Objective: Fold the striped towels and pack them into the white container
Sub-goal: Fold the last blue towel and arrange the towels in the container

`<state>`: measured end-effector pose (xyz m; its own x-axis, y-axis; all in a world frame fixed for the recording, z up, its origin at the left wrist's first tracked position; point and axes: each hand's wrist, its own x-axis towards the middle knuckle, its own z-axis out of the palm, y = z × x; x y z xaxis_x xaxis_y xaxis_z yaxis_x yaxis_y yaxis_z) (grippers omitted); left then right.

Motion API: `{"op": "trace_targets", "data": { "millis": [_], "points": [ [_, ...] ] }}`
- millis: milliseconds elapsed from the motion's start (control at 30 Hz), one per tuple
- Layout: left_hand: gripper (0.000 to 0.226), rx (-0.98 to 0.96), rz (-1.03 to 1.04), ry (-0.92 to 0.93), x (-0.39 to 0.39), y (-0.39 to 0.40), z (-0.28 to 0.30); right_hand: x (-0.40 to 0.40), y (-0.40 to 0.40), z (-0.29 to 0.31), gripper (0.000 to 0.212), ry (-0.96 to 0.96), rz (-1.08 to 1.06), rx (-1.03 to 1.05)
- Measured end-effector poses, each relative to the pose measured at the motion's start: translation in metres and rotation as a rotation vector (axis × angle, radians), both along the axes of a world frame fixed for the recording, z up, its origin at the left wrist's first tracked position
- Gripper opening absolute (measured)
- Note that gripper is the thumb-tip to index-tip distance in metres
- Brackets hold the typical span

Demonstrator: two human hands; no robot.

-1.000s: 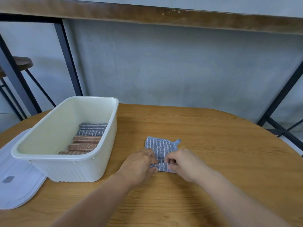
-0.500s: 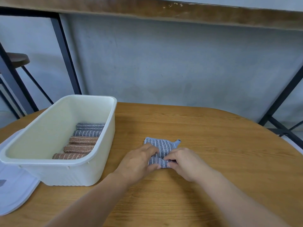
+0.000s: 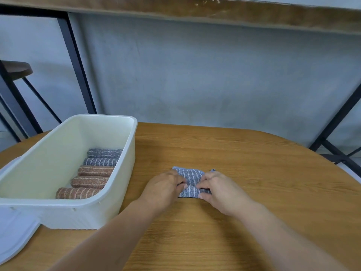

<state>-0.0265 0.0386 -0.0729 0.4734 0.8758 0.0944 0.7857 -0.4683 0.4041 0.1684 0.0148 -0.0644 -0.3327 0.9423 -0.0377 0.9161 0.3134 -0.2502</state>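
lid (image 3: 13, 237): cut by left edge | blue towel (image 3: 190, 178): sides under both hands (fingertips hidden)

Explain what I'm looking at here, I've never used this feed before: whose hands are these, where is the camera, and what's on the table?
There is no machine here. A person wears one wide camera on the head, looking forward and down, so the two bare arms reaching in from the bottom are their own. The left hand and right hand both pinch a blue striped towel lying on the wooden table, rolling its near edge. To the left stands a white container holding five rolled towels in a row: two blue towels at the far end, three brown towels nearer. A pale lid lies flat at the table's left edge, with the container resting partly on it.
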Motion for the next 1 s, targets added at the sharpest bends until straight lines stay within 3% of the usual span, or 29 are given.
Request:
{"op": "trace_targets", "data": {
  "millis": [133, 233, 367, 533, 667, 800, 933, 1000],
  "points": [
    [0.025, 0.152, -0.041, 0.001, -0.003, -0.005, 0.0, 0.0, 0.017, 0.004, 0.034, -0.028, 0.009, -0.081],
    [0.022, 0.128, -0.033, 0.021, -0.003, 0.001, -0.001, 0.0, 0.023, 0.011, 0.03, 0.061, -0.06, -0.127],
    [0.024, 0.046, 0.033, 0.009, 0.002, 0.014, -0.002, 0.0, 0.019, 0.011, 0.011, 0.129, -0.049, 0.074],
    [0.024, 0.071, 0.078, -0.048, 0.007, 0.023, -0.002, 0.002, 0.021, 0.007, 0.035, 0.033, -0.021, 0.012],
    [0.021, 0.23, 0.018, -0.077, 0.001, 0.015, -0.006, 0.005, 0.037, 0.007, 0.033, 0.005, -0.014, -0.024],
    [0.029, 0.242, -0.01, -0.021, -0.001, 0.017, -0.008, 0.006, 0.051, 0.012, 0.028, 0.116, -0.113, -0.131],
    [0.027, 0.202, 0.051, 0.006, 0.004, 0.033, -0.009, 0.007, 0.047, 0.011, 0.011, 0.175, -0.13, 0.105],
    [0.026, 0.19, 0.083, 0.012, 0.007, 0.037, -0.006, 0.006, 0.043, 0.008, 0.017, 0.161, -0.093, 0.155]
  ]
}}
